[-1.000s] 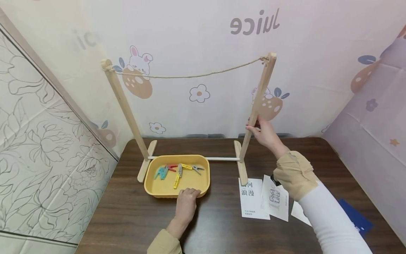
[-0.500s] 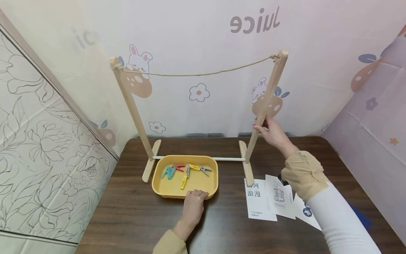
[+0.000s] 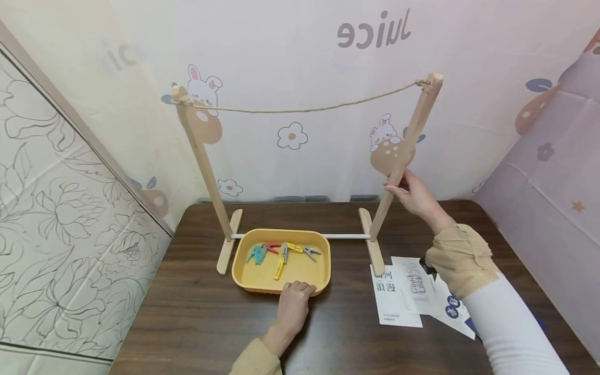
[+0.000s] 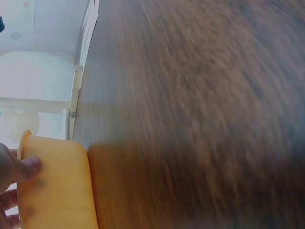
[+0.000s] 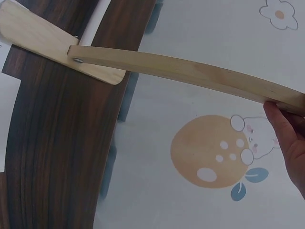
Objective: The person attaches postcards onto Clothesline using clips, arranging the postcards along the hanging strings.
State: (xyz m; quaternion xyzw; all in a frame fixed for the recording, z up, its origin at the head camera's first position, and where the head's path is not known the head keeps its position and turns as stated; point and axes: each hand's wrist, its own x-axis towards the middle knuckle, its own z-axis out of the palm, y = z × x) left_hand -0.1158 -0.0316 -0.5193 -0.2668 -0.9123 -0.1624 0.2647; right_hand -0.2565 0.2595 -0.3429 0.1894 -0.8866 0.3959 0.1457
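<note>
My left hand (image 3: 292, 307) grips the near rim of a yellow plastic basin (image 3: 262, 285), thumb outside and fingers over the edge in the left wrist view. Several clothes pegs lie inside: teal (image 3: 257, 253), red (image 3: 272, 245), yellow (image 3: 279, 268) and grey (image 3: 311, 252). Behind it stands a wooden rack with a sagging rope (image 3: 300, 110) tied between two posts. Its right post (image 3: 412, 133) is held by my right hand (image 3: 417, 195), thumb on the near side; the other fingers are partly hidden behind the wood. The basin overlaps the rack's white crossbar (image 3: 347, 236) in the head view.
Printed cards lie at the right: one white card (image 3: 396, 307) at the rack's right foot (image 3: 374, 250), a "Good Luck" card (image 3: 412, 291), and another with blue circles (image 3: 452, 315). My right sleeve partly covers a blue card. A patterned curtain (image 3: 290, 172) hangs behind the table (image 3: 187, 312).
The rack and the basin have both slid right across the table, along with my two hands. The white card at the rack's foot and the Good Luck card have shifted right too.
</note>
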